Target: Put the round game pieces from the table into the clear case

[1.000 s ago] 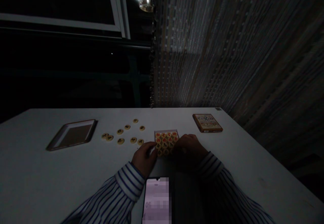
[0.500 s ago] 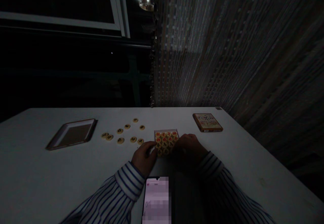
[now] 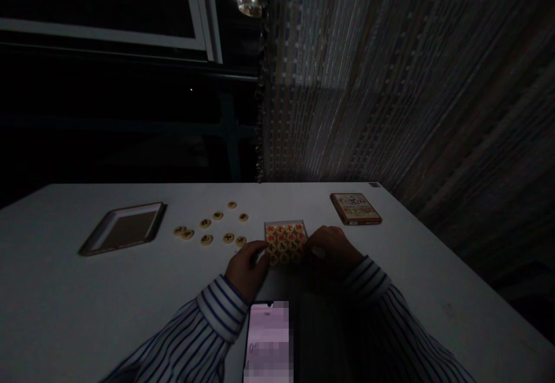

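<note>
A small square box [image 3: 285,224] holds round cream game pieces marked in red and black, packed in rows. My left hand [image 3: 246,268] rests at the box's near left corner, fingers curled, fingertips touching a piece there. My right hand [image 3: 332,248] lies at the box's right side with fingers bent against its edge. Several loose round pieces [image 3: 207,238] lie scattered on the white table [image 3: 87,302] left of the box. Both sleeves are striped.
A shallow box lid or tray [image 3: 122,229] lies at the left. A closed printed game box [image 3: 355,208] sits at the back right. A lit phone [image 3: 269,339] lies near my chest. A curtain hangs behind; the room is dark.
My right hand has slid slightly to the right, off the box's near right pieces. The left hand and the pieces stay where they were.
</note>
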Demonstrator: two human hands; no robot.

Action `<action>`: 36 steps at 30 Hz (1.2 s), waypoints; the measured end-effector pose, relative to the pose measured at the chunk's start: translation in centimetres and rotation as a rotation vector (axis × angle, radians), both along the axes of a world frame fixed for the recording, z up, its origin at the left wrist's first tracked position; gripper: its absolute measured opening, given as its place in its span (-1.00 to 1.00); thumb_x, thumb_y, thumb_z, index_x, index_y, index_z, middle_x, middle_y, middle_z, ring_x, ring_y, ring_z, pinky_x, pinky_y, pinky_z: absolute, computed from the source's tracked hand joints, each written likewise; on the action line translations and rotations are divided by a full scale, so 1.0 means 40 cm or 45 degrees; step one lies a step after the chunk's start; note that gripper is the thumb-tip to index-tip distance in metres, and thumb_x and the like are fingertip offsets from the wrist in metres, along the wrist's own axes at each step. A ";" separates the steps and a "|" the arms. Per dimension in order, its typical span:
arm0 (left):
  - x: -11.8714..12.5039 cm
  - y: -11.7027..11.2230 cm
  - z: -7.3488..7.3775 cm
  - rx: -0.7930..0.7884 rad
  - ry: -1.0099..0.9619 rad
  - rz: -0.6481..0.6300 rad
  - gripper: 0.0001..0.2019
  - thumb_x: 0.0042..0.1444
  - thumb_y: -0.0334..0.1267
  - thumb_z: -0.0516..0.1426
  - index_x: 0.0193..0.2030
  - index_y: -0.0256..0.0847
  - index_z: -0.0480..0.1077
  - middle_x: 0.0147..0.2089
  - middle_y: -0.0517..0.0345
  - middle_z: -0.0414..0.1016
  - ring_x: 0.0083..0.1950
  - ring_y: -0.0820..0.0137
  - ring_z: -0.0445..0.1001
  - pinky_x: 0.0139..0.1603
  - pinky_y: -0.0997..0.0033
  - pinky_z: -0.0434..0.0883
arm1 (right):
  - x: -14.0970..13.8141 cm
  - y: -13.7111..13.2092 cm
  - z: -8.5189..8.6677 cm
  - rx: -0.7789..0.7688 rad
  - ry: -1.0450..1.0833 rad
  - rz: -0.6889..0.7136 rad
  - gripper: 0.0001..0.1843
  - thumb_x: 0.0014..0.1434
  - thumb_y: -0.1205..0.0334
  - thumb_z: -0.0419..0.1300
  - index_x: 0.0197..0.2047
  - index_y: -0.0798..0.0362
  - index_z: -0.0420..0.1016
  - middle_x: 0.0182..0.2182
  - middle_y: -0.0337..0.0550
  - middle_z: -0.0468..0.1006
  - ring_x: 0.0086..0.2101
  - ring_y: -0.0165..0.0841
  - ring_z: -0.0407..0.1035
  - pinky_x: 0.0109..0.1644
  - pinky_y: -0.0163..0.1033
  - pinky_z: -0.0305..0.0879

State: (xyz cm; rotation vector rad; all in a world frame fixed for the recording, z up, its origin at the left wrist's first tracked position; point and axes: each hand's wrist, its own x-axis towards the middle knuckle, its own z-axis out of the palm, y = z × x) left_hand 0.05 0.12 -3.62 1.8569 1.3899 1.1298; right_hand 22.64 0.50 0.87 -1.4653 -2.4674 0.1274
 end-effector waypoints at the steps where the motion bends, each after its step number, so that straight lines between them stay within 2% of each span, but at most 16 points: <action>1: 0.000 0.000 -0.001 0.003 0.000 0.001 -0.76 -0.04 -0.25 0.05 -0.22 -0.26 0.38 -0.23 0.02 0.49 -0.17 0.32 0.45 -0.14 0.26 0.40 | -0.002 0.000 0.001 -0.014 -0.024 -0.012 -0.82 -0.06 0.19 0.16 -0.33 -0.01 0.47 -0.36 -0.17 0.49 -0.27 -0.33 0.29 -0.14 -0.17 0.00; 8: 0.001 0.001 0.001 0.028 0.034 0.026 -0.78 -0.05 -0.25 0.05 -0.25 -0.23 0.39 -0.25 0.05 0.49 -0.20 0.34 0.45 -0.16 0.27 0.40 | -0.009 -0.005 0.011 -0.045 -0.047 -0.022 -0.82 -0.10 0.25 0.17 -0.34 0.00 0.47 -0.37 -0.19 0.49 -0.28 -0.35 0.29 -0.15 -0.19 0.01; 15: -0.001 0.003 -0.008 -0.006 0.000 -0.008 -0.76 -0.03 -0.24 0.04 -0.22 -0.26 0.38 -0.21 0.00 0.48 -0.16 0.33 0.44 -0.12 0.26 0.39 | -0.005 -0.001 0.017 0.005 -0.040 -0.035 -0.84 -0.07 0.24 0.14 -0.34 0.01 0.47 -0.36 -0.18 0.51 -0.28 -0.33 0.31 -0.16 -0.22 0.05; 19: 0.000 0.001 -0.003 -0.040 -0.036 0.009 -0.75 -0.04 -0.23 0.05 -0.23 -0.27 0.39 -0.22 -0.01 0.48 -0.18 0.32 0.45 -0.14 0.25 0.39 | -0.003 0.005 0.020 0.028 -0.032 -0.264 -0.75 0.03 0.33 0.00 -0.24 0.07 0.43 -0.31 -0.13 0.52 -0.31 -0.38 0.35 -0.23 -0.31 0.14; 23: 0.002 -0.002 0.006 -0.063 -0.066 0.024 -0.76 -0.06 -0.21 0.07 -0.24 -0.25 0.40 -0.25 0.04 0.50 -0.22 0.33 0.46 -0.18 0.29 0.41 | -0.006 0.013 -0.001 -0.089 -0.024 -0.527 -0.65 0.10 0.27 -0.09 -0.08 0.04 0.37 -0.25 -0.11 0.52 -0.27 -0.36 0.39 -0.24 -0.31 0.18; 26: 0.002 -0.004 0.007 -0.045 -0.031 0.040 -0.75 -0.06 -0.22 0.07 -0.24 -0.26 0.39 -0.26 0.04 0.50 -0.23 0.33 0.47 -0.20 0.29 0.41 | -0.014 0.018 -0.019 -0.191 -0.039 -0.534 -0.65 0.10 0.24 -0.10 -0.10 0.02 0.39 -0.22 -0.10 0.52 -0.23 -0.34 0.39 -0.24 -0.31 0.18; 29: 0.000 -0.004 0.000 0.000 -0.001 -0.043 -0.72 -0.07 -0.25 0.09 -0.18 -0.27 0.36 -0.19 0.01 0.48 -0.16 0.31 0.45 -0.13 0.24 0.39 | -0.026 0.019 -0.028 -0.225 0.008 -0.487 -0.63 0.12 0.24 -0.14 -0.11 0.02 0.40 -0.20 -0.11 0.51 -0.21 -0.34 0.38 -0.24 -0.32 0.18; 33: -0.006 -0.003 -0.017 0.132 0.048 -0.150 -0.57 -0.16 -0.30 0.16 -0.07 -0.25 0.26 -0.08 -0.02 0.42 -0.04 0.27 0.39 -0.04 0.13 0.34 | -0.034 0.020 -0.034 -0.288 0.064 -0.478 -0.63 0.12 0.22 -0.14 -0.11 0.03 0.41 -0.18 -0.10 0.50 -0.18 -0.34 0.36 -0.19 -0.32 0.16; 36: -0.011 0.000 -0.028 0.191 0.105 -0.187 -0.50 -0.19 -0.33 0.17 -0.02 -0.24 0.21 -0.05 -0.04 0.38 -0.01 0.26 0.36 -0.02 0.12 0.33 | -0.034 0.022 -0.039 -0.301 0.084 -0.486 -0.62 0.12 0.22 -0.13 -0.10 0.02 0.40 -0.17 -0.09 0.49 -0.16 -0.33 0.35 -0.17 -0.32 0.15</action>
